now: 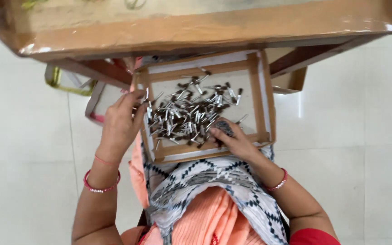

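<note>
Overhead, wooden table (196, 27) – pale tile floor (350, 149) around; tray (264, 100) on lap, both grips' hold unclear.

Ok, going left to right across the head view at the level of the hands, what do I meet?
Left hand at the tray's left edge → pile of small metal-and-dark pins → right hand resting inside the tray → right wall of the shallow cardboard tray → pale tiled floor.

A wooden table (196, 31) stands over the white tiled floor (359, 136).
</note>
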